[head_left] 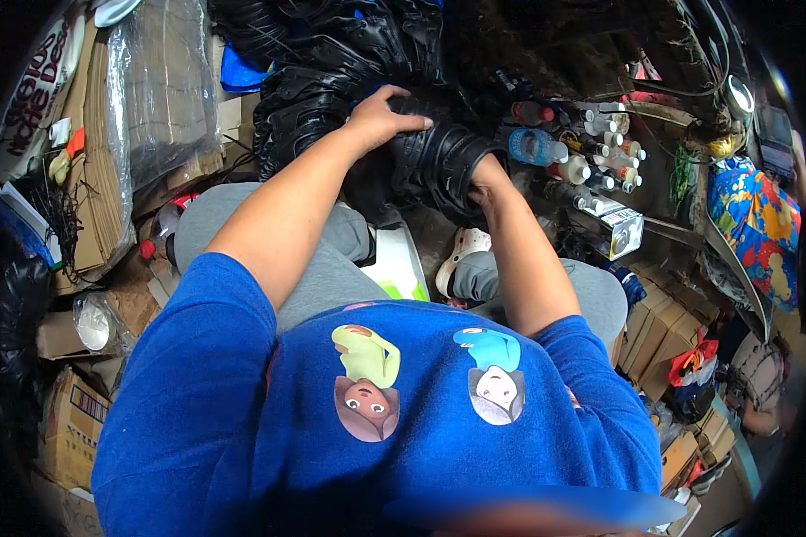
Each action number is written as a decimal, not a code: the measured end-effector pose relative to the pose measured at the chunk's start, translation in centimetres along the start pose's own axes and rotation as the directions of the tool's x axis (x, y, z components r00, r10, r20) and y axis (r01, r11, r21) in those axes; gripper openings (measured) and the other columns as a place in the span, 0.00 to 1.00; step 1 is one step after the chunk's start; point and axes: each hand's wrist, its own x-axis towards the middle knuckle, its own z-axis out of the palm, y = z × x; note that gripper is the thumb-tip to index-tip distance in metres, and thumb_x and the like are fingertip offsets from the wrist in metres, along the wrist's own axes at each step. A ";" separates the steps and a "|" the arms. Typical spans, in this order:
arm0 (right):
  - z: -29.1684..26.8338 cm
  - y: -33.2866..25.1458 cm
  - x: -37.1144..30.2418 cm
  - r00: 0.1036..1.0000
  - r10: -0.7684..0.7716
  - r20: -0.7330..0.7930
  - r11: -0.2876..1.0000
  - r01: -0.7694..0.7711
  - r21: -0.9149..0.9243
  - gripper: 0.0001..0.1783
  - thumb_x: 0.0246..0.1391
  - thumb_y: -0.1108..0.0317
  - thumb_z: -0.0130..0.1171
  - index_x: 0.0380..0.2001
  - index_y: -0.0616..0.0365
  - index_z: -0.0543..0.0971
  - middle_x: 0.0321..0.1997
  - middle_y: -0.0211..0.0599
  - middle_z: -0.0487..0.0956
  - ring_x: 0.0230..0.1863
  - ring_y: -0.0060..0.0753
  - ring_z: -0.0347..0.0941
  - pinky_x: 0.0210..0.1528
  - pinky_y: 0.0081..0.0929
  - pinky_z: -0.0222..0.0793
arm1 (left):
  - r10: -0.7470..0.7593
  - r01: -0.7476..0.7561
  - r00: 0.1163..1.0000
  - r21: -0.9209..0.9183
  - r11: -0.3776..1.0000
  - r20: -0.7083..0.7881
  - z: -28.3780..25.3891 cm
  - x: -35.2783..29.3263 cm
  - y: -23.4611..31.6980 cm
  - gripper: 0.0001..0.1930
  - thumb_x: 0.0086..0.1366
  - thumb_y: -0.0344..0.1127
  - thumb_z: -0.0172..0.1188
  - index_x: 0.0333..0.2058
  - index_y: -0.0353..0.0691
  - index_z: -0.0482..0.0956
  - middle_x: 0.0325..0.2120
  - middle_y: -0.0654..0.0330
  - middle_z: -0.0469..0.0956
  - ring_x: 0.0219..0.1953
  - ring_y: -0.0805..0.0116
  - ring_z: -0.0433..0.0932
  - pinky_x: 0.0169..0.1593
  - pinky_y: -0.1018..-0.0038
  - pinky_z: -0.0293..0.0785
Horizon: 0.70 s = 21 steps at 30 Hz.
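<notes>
A large heap of shiny black, rubbery-looking strips (304, 98) lies in front of my knees. My left hand (381, 118) rests over its near side, thumb and fingers apart, the thumb reaching toward a smaller bundle of looped black bands (434, 166). That bundle sits between my hands, above the floor between my legs. Into its right end goes my right hand (485, 182), hidden past the wrist by the bands, so its fingers do not show. What exactly the black pieces are is unclear.
Several plastic bottles (542, 148) stand at the right, near a small box (625, 231). Stacked flat cardboard (107, 161) and clear plastic wrap (175, 85) fill the left. More cardboard (654, 331) lies at the right. A white tray-like piece (398, 255) sits between my legs.
</notes>
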 end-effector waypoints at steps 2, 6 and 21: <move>-1.4 0.3 0.1 0.989 0.144 -0.040 0.985 -0.139 0.102 0.15 0.43 0.73 0.58 0.39 0.62 0.75 0.33 0.40 0.78 0.30 0.33 0.75 0.31 0.29 0.73 | 0.188 -0.067 0.961 0.492 0.868 -0.201 1.0 -0.7 1.4 0.34 0.40 0.56 0.65 0.46 0.44 0.73 0.54 0.47 0.60 0.56 0.51 0.61 0.57 0.63 0.57; 1.2 -0.1 -0.2 1.000 0.019 -0.003 0.997 -0.019 -0.078 0.15 0.45 0.73 0.55 0.40 0.64 0.74 0.35 0.39 0.77 0.34 0.30 0.74 0.35 0.26 0.70 | 0.219 -0.167 0.975 0.740 0.651 0.027 3.9 -4.0 5.8 0.39 0.39 0.71 0.55 0.48 0.54 0.73 0.59 0.55 0.54 0.60 0.46 0.50 0.55 0.36 0.43; 1.0 0.3 -0.6 0.991 -0.015 0.136 0.988 -0.006 0.155 0.17 0.43 0.61 0.58 0.33 0.63 0.73 0.32 0.36 0.73 0.31 0.26 0.68 0.34 0.23 0.64 | -0.086 0.044 0.996 0.636 0.770 0.035 2.7 -0.9 2.7 0.28 0.43 0.53 0.58 0.49 0.64 0.72 0.58 0.62 0.58 0.60 0.50 0.52 0.56 0.46 0.49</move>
